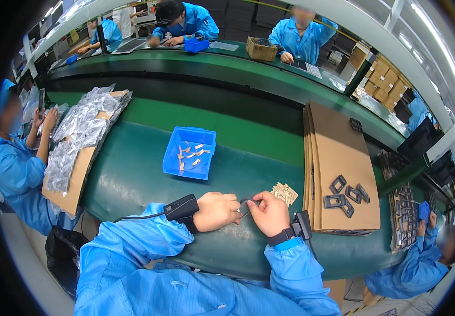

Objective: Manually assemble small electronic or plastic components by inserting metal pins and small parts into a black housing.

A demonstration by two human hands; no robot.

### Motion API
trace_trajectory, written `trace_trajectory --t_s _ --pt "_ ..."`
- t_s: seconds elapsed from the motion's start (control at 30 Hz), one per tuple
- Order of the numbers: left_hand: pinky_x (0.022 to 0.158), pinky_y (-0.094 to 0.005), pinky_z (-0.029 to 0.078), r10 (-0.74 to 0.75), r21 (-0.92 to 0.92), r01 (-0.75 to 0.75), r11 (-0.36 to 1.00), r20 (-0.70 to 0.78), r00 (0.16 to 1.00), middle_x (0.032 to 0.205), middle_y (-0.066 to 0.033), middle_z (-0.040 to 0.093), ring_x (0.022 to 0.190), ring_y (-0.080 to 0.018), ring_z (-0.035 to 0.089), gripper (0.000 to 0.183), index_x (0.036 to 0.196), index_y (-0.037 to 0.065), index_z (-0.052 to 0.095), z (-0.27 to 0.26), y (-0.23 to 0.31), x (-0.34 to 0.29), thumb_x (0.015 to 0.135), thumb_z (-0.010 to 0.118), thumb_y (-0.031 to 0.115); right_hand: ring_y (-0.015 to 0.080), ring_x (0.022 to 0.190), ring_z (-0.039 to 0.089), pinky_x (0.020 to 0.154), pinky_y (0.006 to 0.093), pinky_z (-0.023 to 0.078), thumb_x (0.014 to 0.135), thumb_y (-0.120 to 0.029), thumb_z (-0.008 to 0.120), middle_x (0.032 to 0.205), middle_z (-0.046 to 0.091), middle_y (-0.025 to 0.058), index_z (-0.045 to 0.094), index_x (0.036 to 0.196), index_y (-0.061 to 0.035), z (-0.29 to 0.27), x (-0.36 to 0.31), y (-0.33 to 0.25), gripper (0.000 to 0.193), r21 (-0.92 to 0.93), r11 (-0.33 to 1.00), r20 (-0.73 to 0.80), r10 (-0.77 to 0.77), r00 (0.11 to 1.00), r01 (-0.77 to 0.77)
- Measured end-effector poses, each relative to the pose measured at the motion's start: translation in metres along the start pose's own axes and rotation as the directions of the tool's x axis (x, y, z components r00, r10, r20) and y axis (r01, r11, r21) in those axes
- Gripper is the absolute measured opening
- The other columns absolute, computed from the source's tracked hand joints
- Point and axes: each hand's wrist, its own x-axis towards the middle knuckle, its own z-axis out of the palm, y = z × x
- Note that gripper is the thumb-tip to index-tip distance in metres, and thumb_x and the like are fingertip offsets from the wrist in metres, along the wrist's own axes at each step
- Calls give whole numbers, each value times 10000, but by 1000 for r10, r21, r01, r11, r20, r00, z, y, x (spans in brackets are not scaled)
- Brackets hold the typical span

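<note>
Over the near part of the green table, my left hand (pixel 217 211) and my right hand (pixel 271 213) come close together, both with bent fingers. Between them is a small black plastic frame (pixel 246 207), partly covered by the fingers. My right thumb and fingers pinch its right side, and my left fingertips close on its left side. Something small and pale shows at the left fingertips, too small to make out. Just beyond my right hand lies a pile of tan strips (pixel 286 193). A blue bin (pixel 190 173) with several curled tan strips (pixel 189 153) stands farther off, left of centre.
At right, stacked cardboard sheets (pixel 338 145) carry several black plastic frames (pixel 336 201). Clear plastic bags (pixel 74 142) cover cardboard at left, beside a seated person (pixel 19 163). Another person (pixel 422 271) works at right. A raised bench edge (pixel 185 66) crosses the far side.
</note>
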Motion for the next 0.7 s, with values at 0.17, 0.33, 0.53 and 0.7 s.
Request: trace_trajectory --t_s 0.17,0.33,0.53,0.7 --pt "626 -293 515 -95 169 102 980 -48 994 781 18 558 792 -153 576 198 801 130 678 5 20 -1 756 710 319 202 531 590 512 340 450 798 -195 737 576 581 48 657 948 -50 3 -1 3 224 84 996 -41 -21 999 24" --pt "665 -319 518 -250 -58 249 967 -3 968 833 -35 596 841 -203 603 248 877 81 675 -5 17 4 780 714 305 140 551 572 532 293 452 814 -110 722 606 594 41 658 1021 -34 10 0 10 229 165 986 27 -8 1000 3" --pt "738 -438 511 -620 -238 584 776 -120 775 1044 -170 579 877 -377 611 354 1214 -7 548 -6 13 4 866 586 40 74 559 534 539 250 437 841 -58 697 627 591 21 655 1120 -15 9 -1 7 285 154 988 52 3 999 -11" --pt "728 -453 501 -602 -279 568 775 -48 797 991 -187 585 850 -397 607 282 1170 -12 581 4 0 -1 894 547 34 49 552 498 520 232 412 846 -43 687 622 564 -2 658 1071 -1 13 0 14 231 194 981 116 -24 993 1"
